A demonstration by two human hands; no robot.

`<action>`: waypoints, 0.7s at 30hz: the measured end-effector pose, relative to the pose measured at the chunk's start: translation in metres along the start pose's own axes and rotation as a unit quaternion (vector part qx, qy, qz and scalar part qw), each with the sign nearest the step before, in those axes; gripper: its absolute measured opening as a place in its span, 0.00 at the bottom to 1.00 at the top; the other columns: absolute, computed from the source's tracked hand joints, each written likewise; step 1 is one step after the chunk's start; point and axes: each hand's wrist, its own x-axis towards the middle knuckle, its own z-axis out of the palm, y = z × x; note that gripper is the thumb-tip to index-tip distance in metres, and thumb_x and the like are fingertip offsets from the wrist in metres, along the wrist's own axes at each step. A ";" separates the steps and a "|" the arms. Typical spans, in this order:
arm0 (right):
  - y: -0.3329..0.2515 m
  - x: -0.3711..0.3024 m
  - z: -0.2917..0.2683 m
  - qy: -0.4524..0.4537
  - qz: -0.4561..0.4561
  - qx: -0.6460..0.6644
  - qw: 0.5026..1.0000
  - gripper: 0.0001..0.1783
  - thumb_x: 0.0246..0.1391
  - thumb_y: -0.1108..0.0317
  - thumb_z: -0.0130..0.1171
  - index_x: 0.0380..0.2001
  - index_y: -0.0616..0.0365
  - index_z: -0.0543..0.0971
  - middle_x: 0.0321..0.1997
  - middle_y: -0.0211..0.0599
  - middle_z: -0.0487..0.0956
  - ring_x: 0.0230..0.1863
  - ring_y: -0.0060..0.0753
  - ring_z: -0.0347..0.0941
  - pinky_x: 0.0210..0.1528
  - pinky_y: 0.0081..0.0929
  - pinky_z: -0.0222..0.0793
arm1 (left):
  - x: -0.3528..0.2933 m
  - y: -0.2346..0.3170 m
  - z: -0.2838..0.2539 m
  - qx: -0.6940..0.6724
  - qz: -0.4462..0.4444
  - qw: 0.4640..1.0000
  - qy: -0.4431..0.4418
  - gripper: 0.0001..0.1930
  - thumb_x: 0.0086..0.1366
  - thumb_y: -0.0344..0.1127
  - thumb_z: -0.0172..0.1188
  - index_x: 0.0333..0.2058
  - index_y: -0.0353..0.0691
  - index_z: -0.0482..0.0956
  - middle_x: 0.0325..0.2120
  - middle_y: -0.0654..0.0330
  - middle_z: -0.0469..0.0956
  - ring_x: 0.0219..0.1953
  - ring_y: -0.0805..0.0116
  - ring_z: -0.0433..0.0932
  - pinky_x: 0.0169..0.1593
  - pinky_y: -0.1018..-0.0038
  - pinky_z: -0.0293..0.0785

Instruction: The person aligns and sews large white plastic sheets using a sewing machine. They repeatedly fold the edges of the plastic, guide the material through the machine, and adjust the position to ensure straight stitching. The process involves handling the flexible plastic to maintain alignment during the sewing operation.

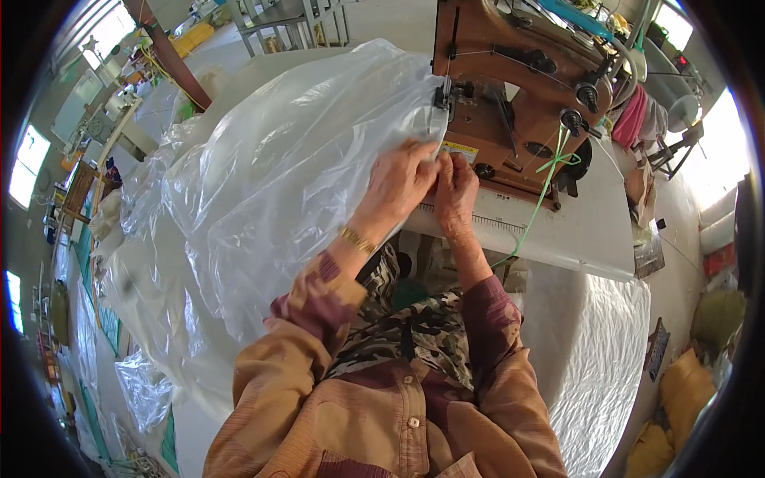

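Observation:
A large clear plastic sheet (pixel 271 143) spreads over the table to my left and runs up to a brown sewing machine (pixel 510 95). My left hand (pixel 402 179) is closed, its fingertips on the sheet's right edge just in front of the machine's needle area (pixel 442 95). Beside it my right hand (pixel 456 191) is pinched at the same edge, close against the machine's base. The two hands nearly touch. What lies between the fingertips is partly hidden, though the sheet's edge runs into them. A green cord (pixel 550 167) hangs tied from the machine's front.
A ruler strip (pixel 502 222) lies along the table edge under my right wrist. White plastic film (pixel 590 350) hangs at the right of my lap. More crumpled plastic (pixel 147 390) lies at the lower left. Yellow sacks (pixel 685 390) sit on the floor at right. A metal frame (pixel 287 20) stands behind.

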 end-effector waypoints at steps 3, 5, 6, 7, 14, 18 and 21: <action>-0.013 -0.002 0.001 -0.011 0.033 -0.005 0.999 0.22 0.64 0.56 0.49 0.31 0.68 0.74 0.24 0.54 0.75 0.28 0.53 0.73 0.36 0.42 0.68 | -0.040 0.030 -0.040 -0.044 -0.004 0.999 0.008 0.23 0.62 0.26 0.60 0.58 0.39 0.72 0.54 0.49 0.74 0.47 0.52 0.78 0.42 0.64 0.78; -0.020 -0.001 -0.002 -0.016 0.059 -0.041 0.997 0.21 0.63 0.57 0.49 0.32 0.69 0.75 0.27 0.57 0.77 0.31 0.57 0.74 0.37 0.43 0.69 | -0.062 0.021 -0.068 0.027 0.015 0.999 0.028 0.27 0.65 0.31 0.59 0.62 0.41 0.68 0.61 0.50 0.69 0.54 0.52 0.75 0.50 0.62 0.75; -0.020 -0.001 -0.004 -0.006 0.033 -0.085 0.996 0.21 0.63 0.57 0.50 0.35 0.69 0.77 0.31 0.60 0.79 0.34 0.59 0.76 0.39 0.43 0.69 | -0.069 0.011 -0.081 0.091 0.033 0.994 0.044 0.26 0.66 0.34 0.59 0.63 0.41 0.68 0.62 0.51 0.68 0.57 0.51 0.73 0.54 0.61 0.73; -0.018 -0.002 -0.004 -0.001 0.024 -0.095 0.995 0.21 0.63 0.57 0.50 0.36 0.70 0.78 0.31 0.60 0.79 0.34 0.60 0.76 0.40 0.43 0.69 | -0.074 0.000 -0.091 0.154 0.051 0.985 0.059 0.26 0.67 0.36 0.59 0.63 0.41 0.67 0.63 0.51 0.68 0.59 0.51 0.71 0.58 0.60 0.70; 0.002 0.002 0.003 -0.021 -0.029 -0.074 0.997 0.21 0.66 0.58 0.48 0.37 0.70 0.78 0.25 0.60 0.76 0.27 0.53 0.72 0.37 0.39 0.69 | -0.094 -0.129 -0.092 0.310 -0.175 0.934 -0.021 0.30 0.67 0.56 0.56 0.61 0.43 0.70 0.64 0.53 0.67 0.69 0.54 0.59 0.71 0.51 0.46; 0.003 0.001 0.002 -0.012 -0.022 -0.093 0.995 0.19 0.66 0.61 0.48 0.34 0.71 0.76 0.24 0.60 0.74 0.24 0.42 0.69 0.34 0.38 0.68 | -0.094 -0.141 -0.083 0.279 -0.160 0.947 0.017 0.29 0.67 0.57 0.56 0.58 0.43 0.73 0.64 0.53 0.68 0.69 0.54 0.59 0.71 0.52 0.46; 0.003 0.003 0.000 -0.007 -0.036 -0.135 0.990 0.18 0.66 0.63 0.49 0.34 0.70 0.76 0.23 0.58 0.75 0.24 0.36 0.70 0.33 0.36 0.68 | -0.090 -0.138 -0.086 0.268 -0.163 0.950 0.012 0.29 0.67 0.57 0.56 0.58 0.43 0.74 0.64 0.53 0.67 0.69 0.55 0.59 0.72 0.54 0.45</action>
